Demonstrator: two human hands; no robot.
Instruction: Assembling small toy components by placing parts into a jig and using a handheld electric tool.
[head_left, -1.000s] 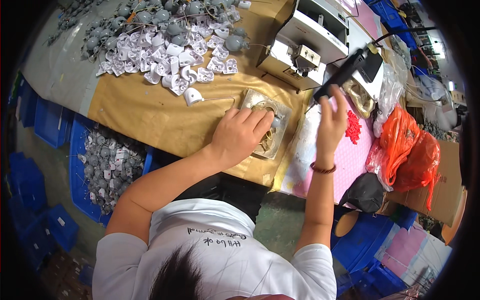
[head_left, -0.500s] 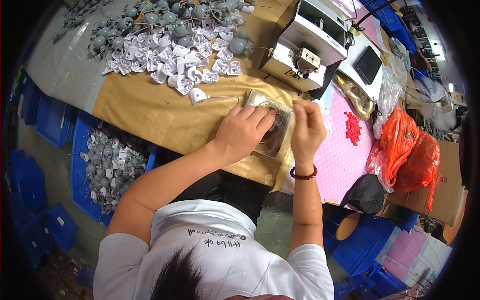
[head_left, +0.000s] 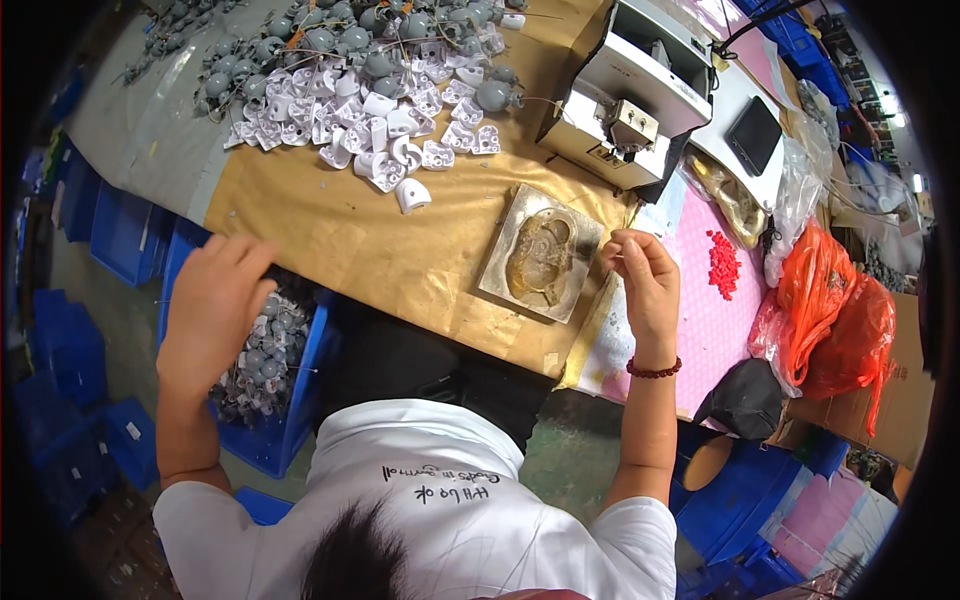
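My left hand [head_left: 213, 312] hangs over the blue bin [head_left: 314, 352] at the left, fingers bent and thumb apart, with nothing visible in it. Below it in the bin lie many grey round parts [head_left: 262, 362] with white pieces among them. My right hand [head_left: 648, 285] is raised just right of a square metal plate [head_left: 583, 262], its thumb and forefinger pinched together. Whatever sits between those fingertips is too small to make out. The plate lies on the brown table covering and has a shaped, yellowish hollow [head_left: 541, 258].
White plastic covers [head_left: 365, 135] and grey ball-shaped parts [head_left: 340, 40] with wires are heaped at the far left. A white boxed machine [head_left: 625, 125] stands behind the plate. Small red pieces [head_left: 722, 265] lie on pink wrap at the right, near orange bags [head_left: 808, 275].
My left hand has swung from the plate to over the blue bin. The grey round part is gone from the plate's hollow. My right hand has shifted slightly right and nearer me.
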